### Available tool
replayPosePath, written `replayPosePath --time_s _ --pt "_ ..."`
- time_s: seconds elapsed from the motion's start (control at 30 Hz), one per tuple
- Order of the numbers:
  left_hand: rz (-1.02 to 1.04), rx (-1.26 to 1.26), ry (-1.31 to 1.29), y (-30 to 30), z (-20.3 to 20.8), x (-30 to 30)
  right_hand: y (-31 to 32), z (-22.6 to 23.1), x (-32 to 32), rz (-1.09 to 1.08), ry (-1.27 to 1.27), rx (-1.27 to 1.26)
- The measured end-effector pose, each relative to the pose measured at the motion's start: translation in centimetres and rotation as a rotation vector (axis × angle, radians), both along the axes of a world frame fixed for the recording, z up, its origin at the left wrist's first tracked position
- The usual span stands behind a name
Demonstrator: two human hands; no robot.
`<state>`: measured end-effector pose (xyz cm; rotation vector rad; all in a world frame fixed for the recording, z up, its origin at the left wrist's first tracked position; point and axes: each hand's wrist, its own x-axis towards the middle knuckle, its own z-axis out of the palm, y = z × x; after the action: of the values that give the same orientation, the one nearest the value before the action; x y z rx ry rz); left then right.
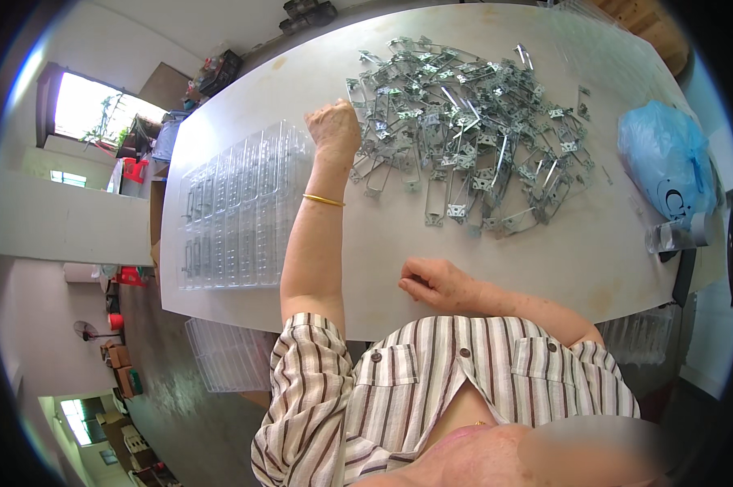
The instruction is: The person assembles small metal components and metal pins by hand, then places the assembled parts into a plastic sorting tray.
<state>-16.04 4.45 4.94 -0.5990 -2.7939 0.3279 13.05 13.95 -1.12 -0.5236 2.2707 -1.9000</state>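
A big heap of small silvery metal brackets with wire loops (472, 138) lies across the far middle of the table. At its left edge is my left hand (334, 128), arm stretched forward and fingers curled in; whatever they hold is hidden. To the left of that arm rests a clear plastic tray (273, 162) with rows of slots, and metal pieces show in several of them. My right hand (438, 282) lies near the table's front edge, in front of the heap, its fingers loosely closed with nothing seen in them.
On the right of the white table (366, 268) are a blue plastic bag (667, 158) and a clear bottle (671, 237). More clear trays (610, 49) are at the far right corner. Another clear tray (228, 353) sits below the front edge at the left.
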Motion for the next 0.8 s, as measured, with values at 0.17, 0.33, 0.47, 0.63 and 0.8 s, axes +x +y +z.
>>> replayPosePath --time_s 0.17,0.33,0.47,0.63,0.8 --pt "0.078 0.101 0.049 -0.5 1.0 0.5 -0.1 -0.2 0.0 0.001 0.011 -0.011" --pt "0.004 0.365 0.219 0.1 4.6 4.1 0.0 -0.4 0.2 -0.029 0.006 -0.019" --pt "-0.05 0.956 -0.338 -0.1 4.5 7.3 -0.2 0.2 0.4 -0.023 -0.104 -0.111" --pt "-0.069 1.607 -1.203 -0.6 2.1 11.5 1.0 1.0 0.6 -0.192 0.054 -0.128" --pt "-0.047 1.658 -1.459 -2.2 0.4 14.1 3.6 4.2 0.3 -0.574 0.444 -0.097"
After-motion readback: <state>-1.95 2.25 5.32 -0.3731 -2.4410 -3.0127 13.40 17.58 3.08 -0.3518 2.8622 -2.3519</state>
